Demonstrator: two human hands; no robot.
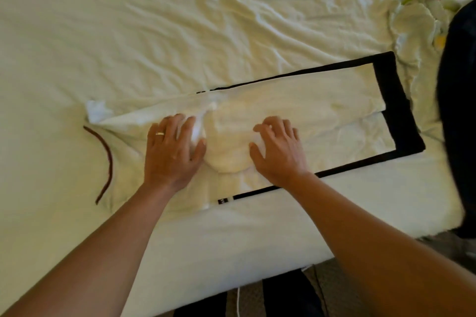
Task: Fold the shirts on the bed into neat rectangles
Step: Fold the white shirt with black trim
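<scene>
A white shirt (296,110) with a dark red collar (104,154) is laid out on a black board (398,108) near the bed (154,33) edge. Left hand (171,153) rests flat on it, fingers spread, and the right hand (279,148) presses beside it with fingers slightly bent, gripping nothing. More crumpled clothes (417,26) far right.

This is a bedroom in a home. A wide bed (180,20) fills most of the view, covered by a rumpled cream sheet (257,234) that drapes over its near edge. Clothing lies spread on it, a white shirt (296,113) among it. Below the bed's edge shows grey carpeted floor (332,291). A crumpled garment (417,23) lies at the far right.
</scene>
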